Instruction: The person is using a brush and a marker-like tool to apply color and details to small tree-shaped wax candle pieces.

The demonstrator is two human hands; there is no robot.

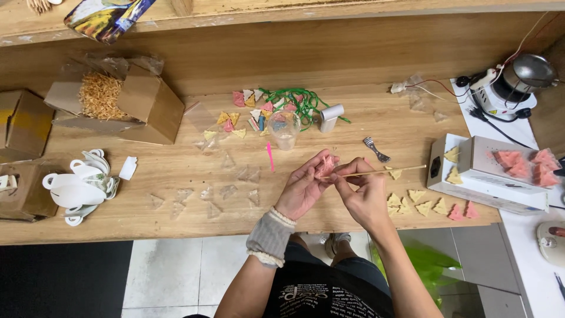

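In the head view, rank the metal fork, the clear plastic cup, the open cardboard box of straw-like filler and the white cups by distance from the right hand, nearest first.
From the right hand:
1. Metal fork, just above it on the wooden table.
2. Clear plastic cup, up and to the left, beside the green strings.
3. Open cardboard box of filler, far upper left.
4. White cups, at the table's left end.

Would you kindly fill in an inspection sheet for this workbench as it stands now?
Surface: wooden bench, worn, crowded.
Job's things: left hand cups a pink piece; right hand pinches a thin wooden stick.
Clutter: yellow and pink triangles, clear triangular bags, plastic cup, green string, fork, open carton of straw filling, white scoops.
Fingers: both hands closed on their items.
Cables: black and red leads by the small appliance.
Surroundings: tiled floor, white sealing machine.
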